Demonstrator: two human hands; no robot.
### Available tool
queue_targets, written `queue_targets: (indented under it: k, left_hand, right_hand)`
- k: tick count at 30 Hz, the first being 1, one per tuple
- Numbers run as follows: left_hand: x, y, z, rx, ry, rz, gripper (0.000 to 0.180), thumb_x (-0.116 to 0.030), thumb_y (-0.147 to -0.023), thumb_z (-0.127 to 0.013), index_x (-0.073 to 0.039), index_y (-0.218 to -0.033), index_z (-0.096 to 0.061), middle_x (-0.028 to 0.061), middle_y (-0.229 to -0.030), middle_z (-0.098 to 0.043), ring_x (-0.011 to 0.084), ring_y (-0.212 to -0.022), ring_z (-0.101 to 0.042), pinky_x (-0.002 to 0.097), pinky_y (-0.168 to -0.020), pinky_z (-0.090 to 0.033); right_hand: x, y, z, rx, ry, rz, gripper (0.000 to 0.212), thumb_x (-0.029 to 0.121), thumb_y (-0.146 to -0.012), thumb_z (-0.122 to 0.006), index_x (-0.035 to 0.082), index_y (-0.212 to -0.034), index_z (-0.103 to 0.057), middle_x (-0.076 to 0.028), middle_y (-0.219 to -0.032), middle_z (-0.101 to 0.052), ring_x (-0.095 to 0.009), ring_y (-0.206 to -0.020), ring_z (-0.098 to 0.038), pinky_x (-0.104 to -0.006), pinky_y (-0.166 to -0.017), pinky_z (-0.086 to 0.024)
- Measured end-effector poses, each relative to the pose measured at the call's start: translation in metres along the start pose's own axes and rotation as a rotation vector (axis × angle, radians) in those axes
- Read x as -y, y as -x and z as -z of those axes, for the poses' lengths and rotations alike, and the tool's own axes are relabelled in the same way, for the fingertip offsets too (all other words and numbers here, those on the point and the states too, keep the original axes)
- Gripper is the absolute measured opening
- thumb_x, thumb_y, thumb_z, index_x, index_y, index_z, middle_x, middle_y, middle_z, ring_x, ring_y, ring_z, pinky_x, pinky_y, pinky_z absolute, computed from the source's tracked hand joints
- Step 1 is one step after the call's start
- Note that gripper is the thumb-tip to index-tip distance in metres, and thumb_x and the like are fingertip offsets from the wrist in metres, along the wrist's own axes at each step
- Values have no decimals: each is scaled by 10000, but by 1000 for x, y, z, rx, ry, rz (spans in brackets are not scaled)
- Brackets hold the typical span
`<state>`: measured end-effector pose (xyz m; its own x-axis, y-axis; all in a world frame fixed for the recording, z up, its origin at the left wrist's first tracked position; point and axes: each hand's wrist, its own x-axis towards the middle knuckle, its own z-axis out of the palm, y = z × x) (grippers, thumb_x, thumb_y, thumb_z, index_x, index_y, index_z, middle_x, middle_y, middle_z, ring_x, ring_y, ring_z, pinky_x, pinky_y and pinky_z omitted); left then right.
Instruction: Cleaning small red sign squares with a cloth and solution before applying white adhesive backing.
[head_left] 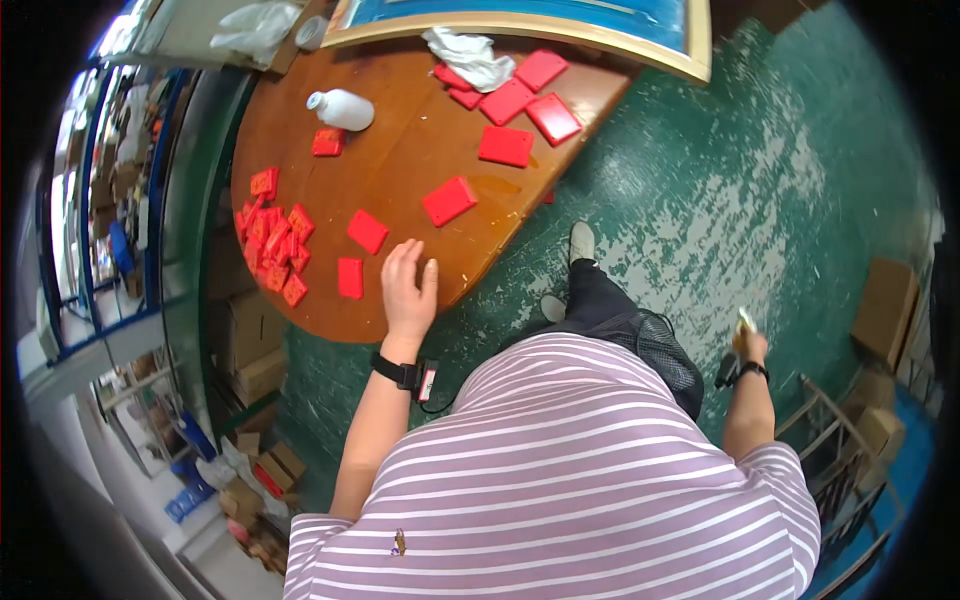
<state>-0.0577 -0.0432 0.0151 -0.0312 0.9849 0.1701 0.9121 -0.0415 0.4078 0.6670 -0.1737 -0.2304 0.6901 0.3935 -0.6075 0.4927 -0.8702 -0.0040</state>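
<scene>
My left hand (408, 288) reaches over the near edge of a round brown wooden table (400, 130), its fingers stretched out and nothing in them. Close beside it are two flat red rectangular pieces, one upright (350, 278) and one slanted (368, 232). A larger red piece (450, 202) lies a little farther to the right. Out to my right, away from the table, my right hand (750, 347) is closed around a small object (745, 320) with a pale, shiny end; its kind is too small to tell. Both wrists wear black bands.
Several patterned red pieces (275, 240) are heaped at the table's left side. A white bottle (345, 110) lies farther back. Several red slabs (507, 102) and a crumpled white cloth (470, 60) sit toward the far right. A wood-framed blue panel (520, 20) borders the far edge; cardboard boxes (885, 310) stand right.
</scene>
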Motion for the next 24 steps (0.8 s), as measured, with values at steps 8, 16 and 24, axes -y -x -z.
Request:
queue_targets:
  k: [8, 16, 24]
  left_hand:
    - [-74, 20, -104, 378, 313, -488, 178, -194, -825, -654, -38, -910, -656, 116, -904, -656, 306, -939, -601, 425, -832, -479]
    - [-101, 12, -220, 599, 8, -97, 374, -344, -962, -437, -47, -797, -592, 189, -691, -633, 417, -748, -620, 542, -693, -476]
    - [-43, -27, -389, 516, -40, 88, 351, -176, -819, -596, -37, -1139, -551, 214, -976, -605, 398, -1002, -563, 455, -856, -469]
  right_hand:
    - [-206, 163, 19, -129, -656, -331, 564, 411, -842, -661, -82, -1115, -631, -125, -1012, -679, -201, -879, -649, -347, -763, -494]
    - [-305, 211, 44, -193, -894, -358, 426, 278, -867, -652, -65, -1118, -622, -107, -971, -673, -211, -842, -661, -330, -733, -517]
    - [-407, 168, 46, -25, -586, -483, 426, 352, -860, -672, -36, -1037, -668, -71, -907, -679, -168, -745, -636, -301, -680, -500]
